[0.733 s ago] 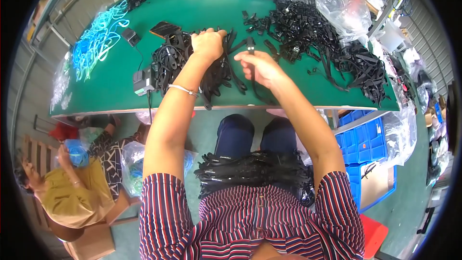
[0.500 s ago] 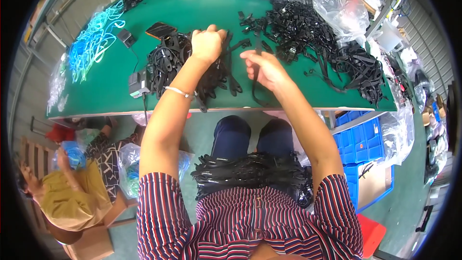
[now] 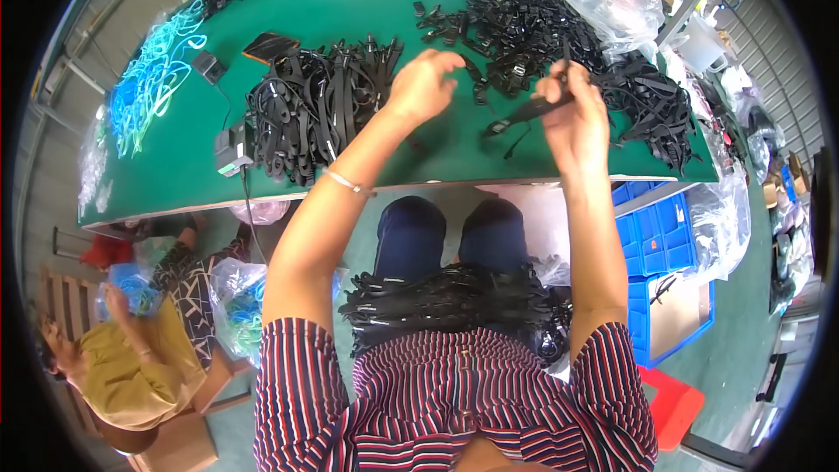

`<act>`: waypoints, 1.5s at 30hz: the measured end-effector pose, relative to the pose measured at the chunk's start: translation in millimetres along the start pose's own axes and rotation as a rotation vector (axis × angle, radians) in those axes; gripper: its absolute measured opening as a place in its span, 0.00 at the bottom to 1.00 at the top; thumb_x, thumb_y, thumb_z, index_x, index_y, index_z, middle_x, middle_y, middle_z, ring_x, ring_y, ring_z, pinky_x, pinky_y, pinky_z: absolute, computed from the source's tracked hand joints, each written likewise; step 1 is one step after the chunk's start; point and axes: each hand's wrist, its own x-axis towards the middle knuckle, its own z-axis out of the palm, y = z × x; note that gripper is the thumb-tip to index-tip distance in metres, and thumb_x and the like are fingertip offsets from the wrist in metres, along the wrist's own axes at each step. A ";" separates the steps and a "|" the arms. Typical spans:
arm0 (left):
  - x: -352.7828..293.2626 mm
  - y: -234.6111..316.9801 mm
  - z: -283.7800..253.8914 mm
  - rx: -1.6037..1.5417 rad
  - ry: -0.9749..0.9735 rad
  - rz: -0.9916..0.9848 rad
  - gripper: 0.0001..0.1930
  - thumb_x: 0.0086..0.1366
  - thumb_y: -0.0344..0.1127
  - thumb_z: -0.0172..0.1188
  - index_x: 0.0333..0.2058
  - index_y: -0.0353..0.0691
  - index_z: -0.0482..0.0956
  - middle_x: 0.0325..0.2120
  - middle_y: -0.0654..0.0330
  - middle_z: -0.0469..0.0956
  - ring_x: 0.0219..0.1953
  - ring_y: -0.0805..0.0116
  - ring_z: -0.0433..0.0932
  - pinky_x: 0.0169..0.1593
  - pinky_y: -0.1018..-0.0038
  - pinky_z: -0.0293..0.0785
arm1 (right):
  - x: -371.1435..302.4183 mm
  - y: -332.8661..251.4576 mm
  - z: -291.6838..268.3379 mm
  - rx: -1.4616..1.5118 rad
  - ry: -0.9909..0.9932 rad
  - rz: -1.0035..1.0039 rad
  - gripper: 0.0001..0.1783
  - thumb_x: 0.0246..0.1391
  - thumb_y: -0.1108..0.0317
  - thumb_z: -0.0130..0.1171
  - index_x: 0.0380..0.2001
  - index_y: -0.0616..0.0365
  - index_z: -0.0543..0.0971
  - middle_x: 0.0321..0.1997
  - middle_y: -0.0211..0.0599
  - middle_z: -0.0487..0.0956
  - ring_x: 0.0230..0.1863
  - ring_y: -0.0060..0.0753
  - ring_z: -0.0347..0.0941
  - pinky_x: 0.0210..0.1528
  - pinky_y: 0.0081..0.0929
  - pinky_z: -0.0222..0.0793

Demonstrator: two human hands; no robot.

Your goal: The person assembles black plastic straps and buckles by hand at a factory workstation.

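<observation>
My right hand (image 3: 577,118) is closed on a black webbing strap (image 3: 530,111), which hangs off to the left of the fingers and is slightly blurred. Over the table's middle, my left hand (image 3: 425,87) reaches rightward, fingers apart and holding nothing visible. Just left of it lies a thick row of looped black straps (image 3: 306,114) with small fittings. Beyond both hands spreads a heap of small black plastic buckles (image 3: 516,31). Loose black straps (image 3: 651,114) are tangled to the right of my right hand.
The green table (image 3: 341,9) bears blue cords (image 3: 157,79), a phone (image 3: 269,47) and a small grey device (image 3: 233,149). Bundled black straps (image 3: 446,306) lie on my lap. Blue crates (image 3: 660,236) stand below right. A person (image 3: 140,367) sits at lower left.
My right hand has moved right, carrying a strap toward the loose straps. My left hand has come off the strap row and moved right, its fingers opening. The row now lies fuller in view.
</observation>
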 end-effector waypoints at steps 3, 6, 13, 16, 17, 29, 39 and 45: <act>3.5 -7.5 25.9 0.230 -0.141 0.227 0.16 0.47 0.27 0.59 0.38 0.44 0.75 0.40 0.59 0.71 0.40 0.57 0.72 0.44 0.66 0.70 | -9.3 -19.9 -2.5 -0.060 -0.102 -0.044 0.10 0.58 0.65 0.45 0.35 0.61 0.70 0.19 0.34 0.69 0.24 0.27 0.64 0.31 0.25 0.61; 7.2 -12.0 37.1 0.293 -0.227 0.309 0.15 0.46 0.27 0.58 0.36 0.45 0.76 0.39 0.61 0.72 0.43 0.60 0.71 0.46 0.66 0.69 | -27.7 -31.1 0.9 -0.081 -0.047 0.078 0.11 0.58 0.63 0.46 0.37 0.61 0.69 0.21 0.36 0.71 0.20 0.28 0.65 0.26 0.25 0.63; -11.0 23.7 25.6 0.278 -0.339 0.345 0.11 0.44 0.33 0.63 0.30 0.44 0.77 0.34 0.63 0.74 0.42 0.62 0.71 0.42 0.67 0.68 | -75.4 -34.4 -24.3 -0.047 -0.041 0.379 0.15 0.57 0.64 0.48 0.41 0.65 0.70 0.28 0.36 0.71 0.21 0.25 0.66 0.24 0.23 0.63; -37.1 33.8 21.8 0.271 -0.317 0.286 0.11 0.45 0.33 0.64 0.29 0.41 0.76 0.29 0.62 0.75 0.36 0.61 0.73 0.36 0.68 0.68 | -91.3 -21.6 -23.5 -0.063 0.029 0.460 0.16 0.57 0.64 0.48 0.43 0.65 0.70 0.28 0.32 0.71 0.24 0.22 0.65 0.24 0.22 0.62; -43.8 34.7 23.5 0.105 -0.287 0.153 0.10 0.45 0.34 0.64 0.27 0.40 0.76 0.27 0.59 0.75 0.33 0.58 0.74 0.35 0.66 0.69 | -96.2 -18.1 -21.0 -0.096 0.059 0.463 0.16 0.57 0.64 0.48 0.44 0.65 0.70 0.29 0.32 0.71 0.25 0.21 0.64 0.24 0.21 0.61; -162.8 133.9 -15.0 -1.260 -0.220 -0.617 0.17 0.67 0.47 0.40 0.38 0.38 0.67 0.18 0.68 0.60 0.18 0.81 0.54 0.22 0.83 0.50 | -161.0 12.6 -1.5 -0.354 0.062 0.392 0.14 0.49 0.74 0.56 0.41 0.62 0.70 0.35 0.29 0.71 0.33 0.16 0.65 0.33 0.14 0.62; -201.0 131.3 -24.1 -1.746 -0.107 -0.783 0.15 0.66 0.47 0.44 0.34 0.39 0.67 0.16 0.68 0.58 0.17 0.81 0.52 0.21 0.84 0.50 | -182.6 25.2 21.5 -0.544 -0.134 0.316 0.13 0.47 0.77 0.57 0.38 0.63 0.71 0.36 0.30 0.71 0.38 0.18 0.68 0.42 0.18 0.65; -208.5 134.4 -23.3 -1.739 -0.074 -0.777 0.15 0.67 0.46 0.41 0.34 0.39 0.66 0.17 0.68 0.58 0.17 0.82 0.52 0.21 0.84 0.50 | -187.7 28.8 27.0 -0.501 -0.131 0.329 0.13 0.47 0.78 0.56 0.38 0.64 0.70 0.36 0.31 0.72 0.37 0.18 0.69 0.41 0.18 0.66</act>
